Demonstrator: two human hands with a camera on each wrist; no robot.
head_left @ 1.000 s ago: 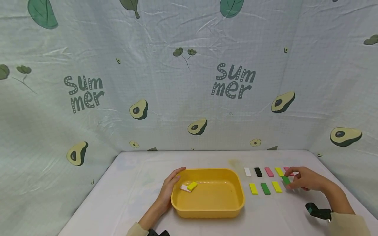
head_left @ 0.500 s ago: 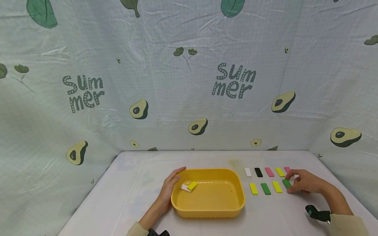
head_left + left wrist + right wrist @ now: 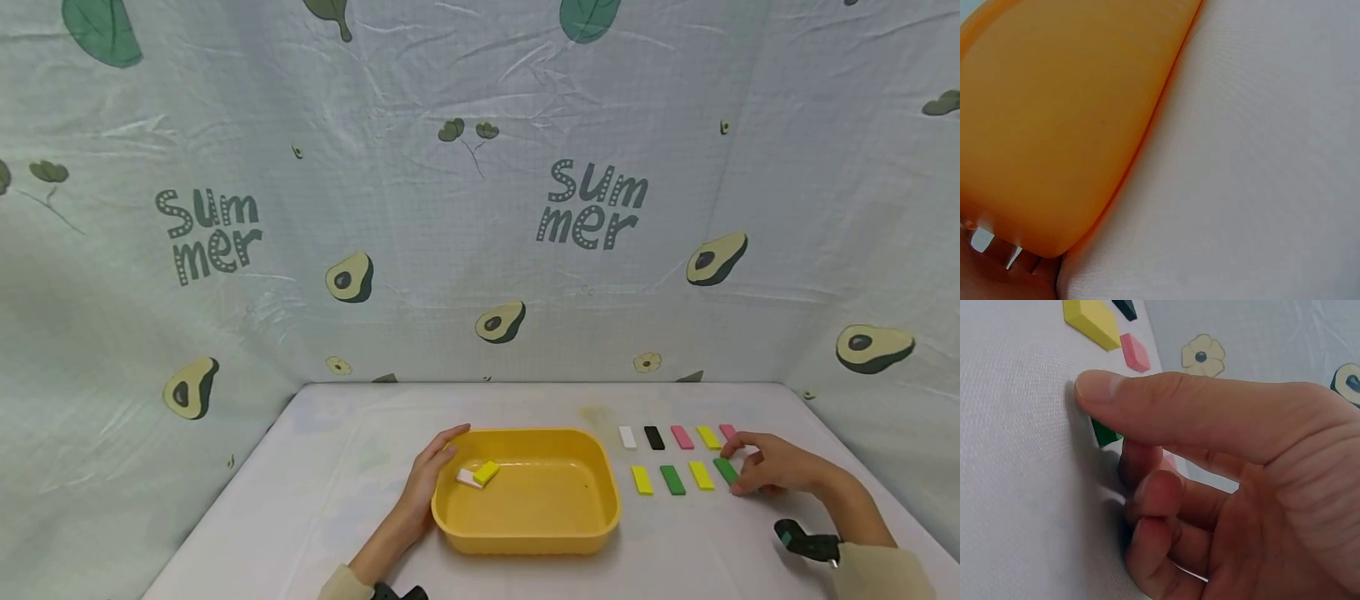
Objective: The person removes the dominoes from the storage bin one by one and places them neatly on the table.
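**Right hand at the green block, left hand on the tray**

Head view: the left hand point(image 3: 429, 472) rests against the left wall of the yellow tray point(image 3: 525, 533), fingers straight and together along the rim. A white block point(image 3: 468, 477) and a yellow block point(image 3: 487, 472) lie touching inside the tray near that hand. To the right of the tray, coloured blocks lie in two rows on the white table point(image 3: 300, 500). The right hand point(image 3: 776, 467) sits at the right end of the near row, fingertips at the green block point(image 3: 725, 471), which lies flat on the table.

Left wrist view: the tray's orange-yellow wall point(image 3: 1054, 125) fills the left side, with fingers point(image 3: 1004, 269) pressed against its lower edge.

Right wrist view: the thumb point(image 3: 1166, 403) stretches out over the green block point(image 3: 1105, 432), the other fingers curl beneath; the block is mostly hidden, so it seems pinched, though I cannot be sure
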